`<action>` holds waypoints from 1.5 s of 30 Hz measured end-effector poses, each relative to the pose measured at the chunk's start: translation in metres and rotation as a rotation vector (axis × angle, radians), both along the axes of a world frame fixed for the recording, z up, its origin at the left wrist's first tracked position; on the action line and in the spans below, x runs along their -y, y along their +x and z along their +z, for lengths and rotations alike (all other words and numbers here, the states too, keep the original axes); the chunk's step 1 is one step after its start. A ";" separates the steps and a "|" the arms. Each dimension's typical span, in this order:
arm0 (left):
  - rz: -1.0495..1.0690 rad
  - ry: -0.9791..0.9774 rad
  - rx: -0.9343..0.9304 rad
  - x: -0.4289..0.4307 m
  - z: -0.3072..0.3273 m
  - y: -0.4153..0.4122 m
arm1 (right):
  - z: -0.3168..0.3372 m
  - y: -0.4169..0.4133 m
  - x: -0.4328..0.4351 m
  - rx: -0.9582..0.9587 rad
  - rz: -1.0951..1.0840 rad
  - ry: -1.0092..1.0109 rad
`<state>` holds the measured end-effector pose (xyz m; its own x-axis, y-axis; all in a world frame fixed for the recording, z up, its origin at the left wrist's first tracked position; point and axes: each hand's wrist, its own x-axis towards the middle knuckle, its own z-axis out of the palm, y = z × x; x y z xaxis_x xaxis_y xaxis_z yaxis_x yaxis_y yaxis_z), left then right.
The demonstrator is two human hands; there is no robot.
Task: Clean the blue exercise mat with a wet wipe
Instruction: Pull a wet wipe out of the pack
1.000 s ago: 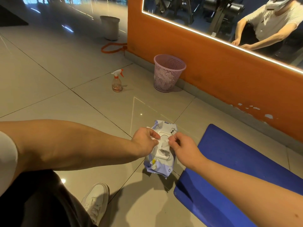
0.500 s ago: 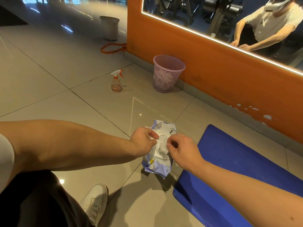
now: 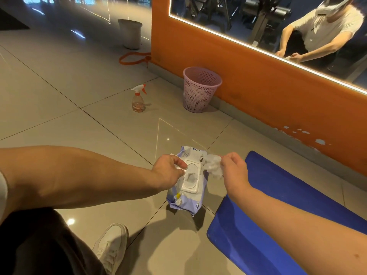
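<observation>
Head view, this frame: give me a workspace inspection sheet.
Surface: glossy tiled floor.
Job's things: blue mat flat on the floor; wipe pack; wet wipe out, beside the pack's top.
Clutter: spray bottle, pink basket and grey bin, all on the floor.
Grippers: left hand grips the pack; right hand pinches the wipe.
Cables: orange cord looped by the wall.
Surroundings: orange wall, mirror.

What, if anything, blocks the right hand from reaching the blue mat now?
Probably nothing, so yes. The right hand, pinching the wet wipe, is held beside a corner of the blue mat, with nothing seen between them. The left hand grips the wipe pack on the other side.
</observation>
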<state>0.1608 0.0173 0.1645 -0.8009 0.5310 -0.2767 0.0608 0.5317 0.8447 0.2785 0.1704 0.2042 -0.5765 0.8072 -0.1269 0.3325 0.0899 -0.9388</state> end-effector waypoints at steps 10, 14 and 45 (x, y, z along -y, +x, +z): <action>-0.010 0.045 0.027 0.003 0.005 -0.001 | -0.014 0.005 0.006 0.434 0.350 0.048; -0.021 0.079 0.036 0.003 0.006 0.000 | -0.019 0.005 0.010 0.573 0.403 0.034; 0.064 0.216 0.192 0.006 0.008 -0.011 | -0.035 0.006 0.003 0.286 0.141 -0.328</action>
